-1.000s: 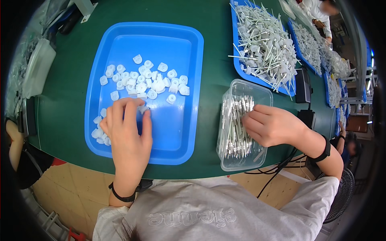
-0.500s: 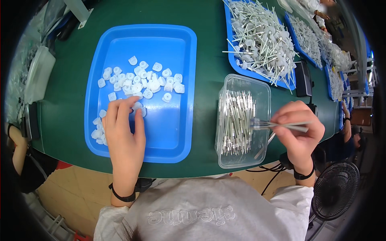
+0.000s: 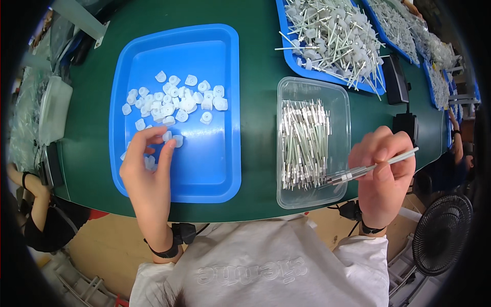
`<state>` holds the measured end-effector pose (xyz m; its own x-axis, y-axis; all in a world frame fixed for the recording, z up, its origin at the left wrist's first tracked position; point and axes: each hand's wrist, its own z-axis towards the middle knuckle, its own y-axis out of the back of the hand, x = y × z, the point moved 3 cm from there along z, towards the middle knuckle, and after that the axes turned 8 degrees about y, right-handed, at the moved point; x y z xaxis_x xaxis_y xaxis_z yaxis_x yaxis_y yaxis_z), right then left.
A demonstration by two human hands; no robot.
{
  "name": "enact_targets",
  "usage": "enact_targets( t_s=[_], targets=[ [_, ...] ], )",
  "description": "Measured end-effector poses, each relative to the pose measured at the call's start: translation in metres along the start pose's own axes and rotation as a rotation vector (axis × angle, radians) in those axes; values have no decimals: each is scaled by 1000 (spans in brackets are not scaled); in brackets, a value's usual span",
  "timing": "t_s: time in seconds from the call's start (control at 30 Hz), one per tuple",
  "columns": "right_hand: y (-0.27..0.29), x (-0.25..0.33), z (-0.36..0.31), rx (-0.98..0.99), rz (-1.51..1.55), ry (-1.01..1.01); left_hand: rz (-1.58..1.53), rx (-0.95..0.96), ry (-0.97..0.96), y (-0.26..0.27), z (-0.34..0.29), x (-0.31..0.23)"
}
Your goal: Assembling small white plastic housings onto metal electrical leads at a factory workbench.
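My left hand (image 3: 146, 171) reaches over the near left part of the blue tray (image 3: 232, 128). Its thumb and index finger close around a small white plastic cap (image 3: 167, 136), and another white cap (image 3: 178, 140) lies right beside the thumb tip. A loose pile of white caps (image 3: 171, 100) sits farther back in the tray. At the right, my right hand (image 3: 384, 176) grips a small bundle of thin pale rods with metal ends (image 3: 348, 175). The bundle slants over the near right side of a clear plastic box (image 3: 338, 133), which holds many similar rods (image 3: 304, 146).
Behind the box stands a blue tray heaped with rods fitted with white caps (image 3: 332, 41). Black devices (image 3: 396, 79) lie to its right. A white container (image 3: 55, 110) is at the left edge, and a black fan (image 3: 442, 235) stands lower right. Other people's arms show at both sides.
My left hand has drawn slightly toward me, with the caps at its fingertips shifting along. My right hand has turned, tilting the rod bundle so its metal ends point down toward the box.
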<state>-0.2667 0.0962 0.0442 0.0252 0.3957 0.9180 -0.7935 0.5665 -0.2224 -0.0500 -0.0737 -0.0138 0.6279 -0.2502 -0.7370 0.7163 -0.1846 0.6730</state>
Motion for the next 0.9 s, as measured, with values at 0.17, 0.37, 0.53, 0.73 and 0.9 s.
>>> enact_targets(
  t_s=[0.17, 0.37, 0.53, 0.73, 0.9],
  targets=[
    [-2, -1, -3, 11, -9, 74, -384, 128, 29, 9, -6, -13],
    [-7, 0, -10, 143, -13, 209, -965, 465, 33, -1, -27, -32],
    [-13, 5, -12, 294, -46, 553, -1201, 609, 90, -22, -37, -51],
    [-14, 12, -28, 208, -98, 640, -1553, 901, 107, -34, -43, -57],
    [-10, 15, -26, 424, -187, 529, -1489, 1007, 43, -42, -45, -57]
  ],
)
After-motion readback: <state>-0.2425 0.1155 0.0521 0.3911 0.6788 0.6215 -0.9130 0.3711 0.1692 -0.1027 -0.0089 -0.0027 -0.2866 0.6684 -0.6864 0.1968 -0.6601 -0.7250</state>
